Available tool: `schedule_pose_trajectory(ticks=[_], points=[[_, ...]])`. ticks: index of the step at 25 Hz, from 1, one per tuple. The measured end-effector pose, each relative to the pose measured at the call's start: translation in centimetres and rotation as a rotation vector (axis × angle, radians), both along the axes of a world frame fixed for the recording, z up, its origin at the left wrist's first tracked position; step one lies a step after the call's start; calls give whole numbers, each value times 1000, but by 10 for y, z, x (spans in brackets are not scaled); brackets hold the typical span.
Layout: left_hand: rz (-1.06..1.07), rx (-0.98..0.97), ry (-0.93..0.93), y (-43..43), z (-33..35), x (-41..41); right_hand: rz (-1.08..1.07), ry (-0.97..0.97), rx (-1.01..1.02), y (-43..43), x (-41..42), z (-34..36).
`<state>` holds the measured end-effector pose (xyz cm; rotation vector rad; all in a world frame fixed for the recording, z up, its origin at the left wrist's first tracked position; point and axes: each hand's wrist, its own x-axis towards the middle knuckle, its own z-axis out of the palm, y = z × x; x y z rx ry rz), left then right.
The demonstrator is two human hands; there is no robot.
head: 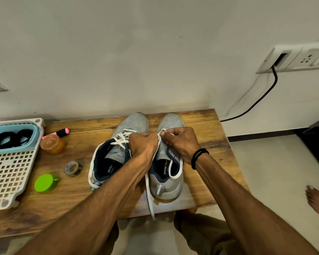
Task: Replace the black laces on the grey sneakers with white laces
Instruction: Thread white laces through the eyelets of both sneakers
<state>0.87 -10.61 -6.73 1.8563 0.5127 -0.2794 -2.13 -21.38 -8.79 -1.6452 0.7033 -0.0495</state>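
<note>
Grey sneakers side by side on wooden surface point(206, 129), toes toward wall. Left sneaker point(132, 124) laced white. Over right sneaker point(170, 121): left hand point(143, 144) fisted round white lace point(149, 196), right hand point(180, 142) pinching same lace. Loose end trails past surface edge.

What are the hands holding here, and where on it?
The left hand and right hand both grip the white lace, mid-length, over the sneaker's front eyelets.
</note>
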Motion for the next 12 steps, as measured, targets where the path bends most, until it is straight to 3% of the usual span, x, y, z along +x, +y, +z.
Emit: schedule_pose_trajectory(ticks=[12], points=[[-12,23,-2,-2,14,-6,85,14,-163,-5,3,2]])
